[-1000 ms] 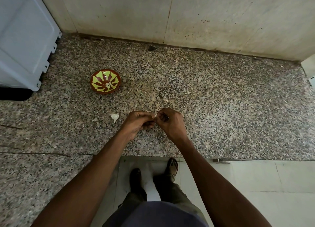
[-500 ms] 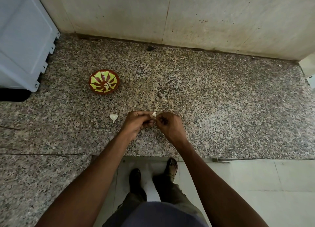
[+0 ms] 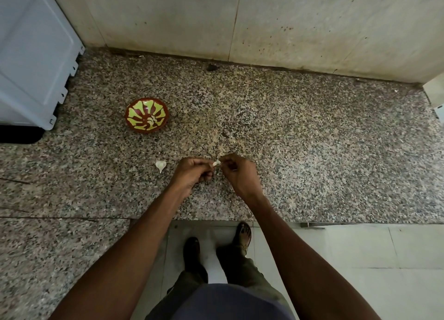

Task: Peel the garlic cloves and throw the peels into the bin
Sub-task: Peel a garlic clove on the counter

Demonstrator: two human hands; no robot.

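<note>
Left hand (image 3: 192, 173) grip pinches garlic clove (image 3: 216, 163), right hand (image 3: 236, 173) grip pinching its skin; clove may slip onto worktop (image 3: 312, 151), peel scattering.

Small pale garlic clove (image 3: 216, 163), pinched between the fingertips of the left hand (image 3: 192, 173) and the right hand (image 3: 237, 173), held just above the speckled counter; only its whitish tip visible between the two thumbs, the remainder hidden by fingers. Whether skin is on or off, impossible to tell. A second white clove or peel piece (image 3: 160, 165), teardrop-shaped with a pointed tail toward the near edge, lying flat on the counter just to the left of the left hand, apart from it. More pale pieces (image 3: 151, 120) resting in a red and yellow-green bowl (image 3: 146, 115), well beyond and to the left of the left hand.
</note>
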